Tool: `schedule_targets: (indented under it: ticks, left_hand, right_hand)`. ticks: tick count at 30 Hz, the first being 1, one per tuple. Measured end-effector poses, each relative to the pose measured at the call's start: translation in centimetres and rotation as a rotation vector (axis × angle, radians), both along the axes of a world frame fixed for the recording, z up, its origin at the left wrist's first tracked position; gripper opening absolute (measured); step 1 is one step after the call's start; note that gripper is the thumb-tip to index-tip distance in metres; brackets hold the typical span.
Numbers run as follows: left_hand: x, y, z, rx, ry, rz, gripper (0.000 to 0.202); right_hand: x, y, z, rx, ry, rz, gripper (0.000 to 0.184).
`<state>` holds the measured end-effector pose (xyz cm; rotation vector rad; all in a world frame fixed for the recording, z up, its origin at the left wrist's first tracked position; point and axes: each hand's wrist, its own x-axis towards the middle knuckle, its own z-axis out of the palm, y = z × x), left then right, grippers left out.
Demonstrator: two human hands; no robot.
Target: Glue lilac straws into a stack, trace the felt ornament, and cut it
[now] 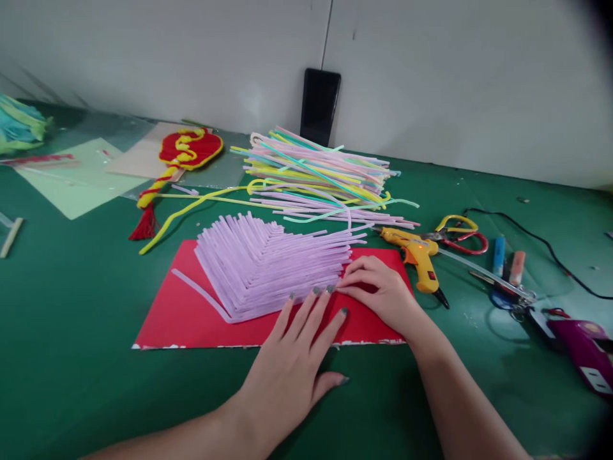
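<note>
Purple pipe cleaners lie side by side in a bent V pattern on a red sheet of card. One at the lower edge has its left part bent up and standing apart from the rest. My left hand is spread flat, palm down, its fingertips on the lowest purple strand. My right hand is closed in a pinch at the right end of that strand; the fingers hide most of the tip.
Behind lies a pile of coloured pipe cleaners. A yellow glue gun with a lit orange light and scissors sit to the right. Farther right is a purple power strip. A phone leans on the wall; a red-yellow fan ornament lies left.
</note>
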<state>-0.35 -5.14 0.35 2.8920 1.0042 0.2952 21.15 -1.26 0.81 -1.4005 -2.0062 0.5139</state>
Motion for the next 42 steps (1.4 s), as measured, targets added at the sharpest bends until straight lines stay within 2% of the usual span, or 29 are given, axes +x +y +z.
schedule_targets:
  ticks: [5,14,26,37,42]
  left_hand:
    - [0.1,-0.2,0.3,0.004,0.004,0.01,0.076]
    - [0.0,-0.2,0.1,-0.08,-0.015,-0.017,0.065]
    - [0.1,0.3,0.0,0.117,0.044,0.117,0.074]
    - [0.1,0.9,0.0,0.135,0.041,0.153,0.064]
    - [-0.1,1.1,0.2,0.084,0.019,0.173,0.061]
  right_hand:
    - [0.0,0.0,-0.1,-0.004,0.011,-0.002,0.014]
    - [0.0,-0.1,-0.1,-0.001,0.021,0.006,0.013]
    - [0.0,-0.1,-0.1,-0.023,-0.005,0.001,0.011]
    - [0.5,-0.1,0.1,-0.066,0.005,0.005,0.009]
    - [0.4,-0.1,0.1,-0.069,0.007,0.006,0.009]
